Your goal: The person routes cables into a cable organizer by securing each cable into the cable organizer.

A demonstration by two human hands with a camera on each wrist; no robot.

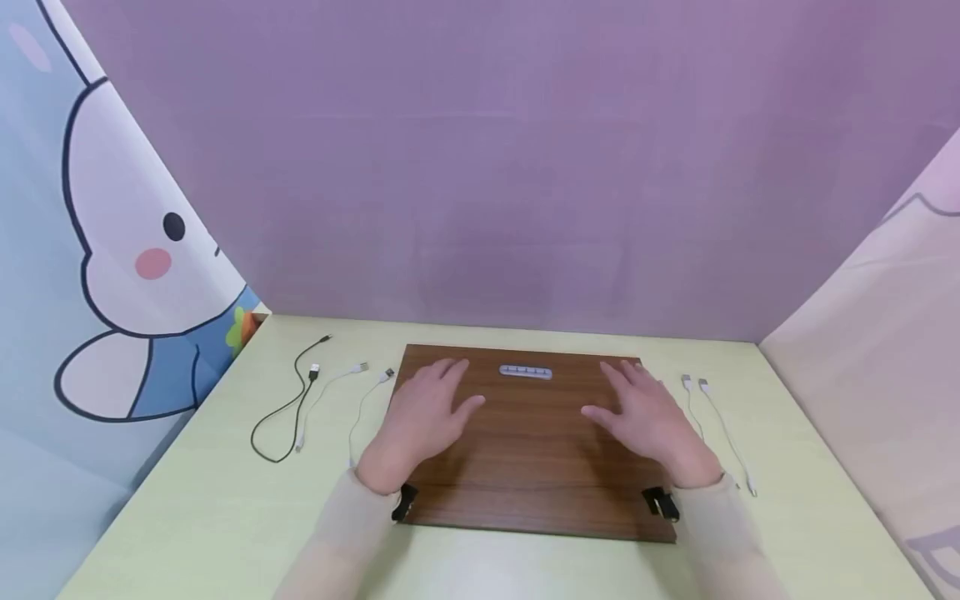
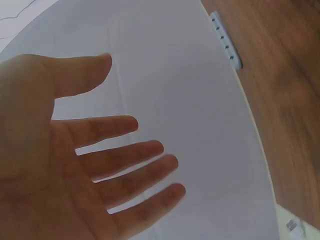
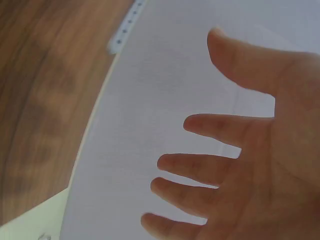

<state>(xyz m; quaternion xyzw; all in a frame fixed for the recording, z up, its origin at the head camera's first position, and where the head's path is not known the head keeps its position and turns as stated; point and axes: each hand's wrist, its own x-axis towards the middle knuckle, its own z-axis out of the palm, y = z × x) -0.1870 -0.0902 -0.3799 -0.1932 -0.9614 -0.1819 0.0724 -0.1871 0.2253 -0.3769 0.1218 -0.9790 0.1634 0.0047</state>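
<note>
Both hands hover over a dark brown wooden board [image 1: 525,450], the left hand [image 1: 423,412] above its left side and the right hand [image 1: 648,417] above its right. The fingers of each are spread and extended, with nothing held. Between and beyond them, near the board's far edge, lies a small pale cable holder [image 1: 526,372] with a row of slots. In the left wrist view the same holder [image 2: 226,41] shows at the upper right, past the bare palm. The right wrist view catches part of the holder [image 3: 126,27] at the top.
Left of the board, a black USB cable [image 1: 276,417] lies looped beside a white cable [image 1: 322,392] and another white cable [image 1: 362,404], partly hidden by the left arm. To the right are two more white cables [image 1: 723,421]. A purple backdrop [image 1: 517,167] rises behind the pale table [image 1: 187,500].
</note>
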